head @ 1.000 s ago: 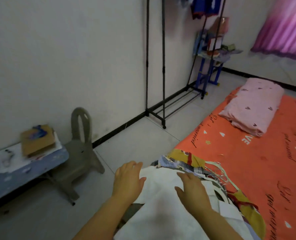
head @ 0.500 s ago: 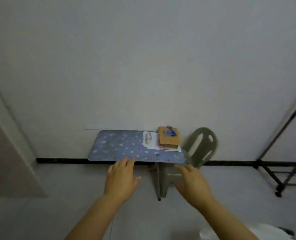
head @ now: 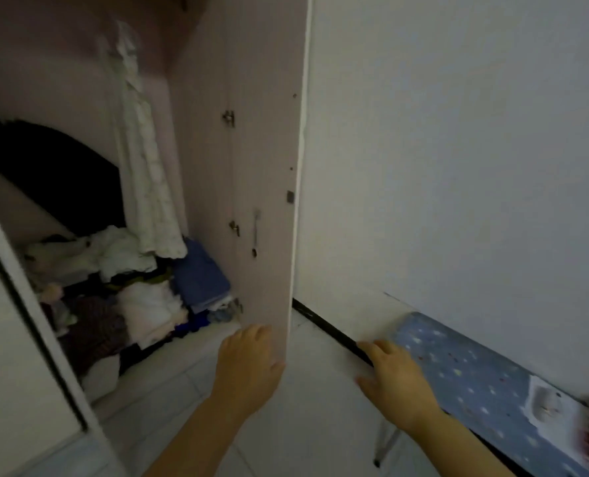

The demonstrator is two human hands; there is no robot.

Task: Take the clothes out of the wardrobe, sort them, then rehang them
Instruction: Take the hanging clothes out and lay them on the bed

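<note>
Wardrobe (head: 238,149) open, up and left of both hands; its pink door panel stands edge-on just above the left hand (head: 248,366). One second ago the view was on the bed, both hands flat on a white garment on the heap there; half a second ago it was on the bare wall and the blue table. Now it has swung to the wardrobe, and both hands have come away from the pile with nothing in them. Judgement: one load has been set down and the person is back for the next, so the take-out stage is not finished.

Blue star-print table (head: 485,370) runs off to the right, under and beyond the right hand (head: 399,383).

White ruffled garment (head: 141,160) hangs from above, high and well to the left of the left hand; it looks to be the only piece left hanging.

Folded clothes (head: 134,290) in a jumble on the wardrobe floor, left of and a little beyond the left hand: white, dark and blue pieces.

Left hand: fingers spread, loose, holding nothing, in front of the door's lower corner; contact cannot be judged. Right hand: open, palm down, empty, over the near end of the table.
</note>
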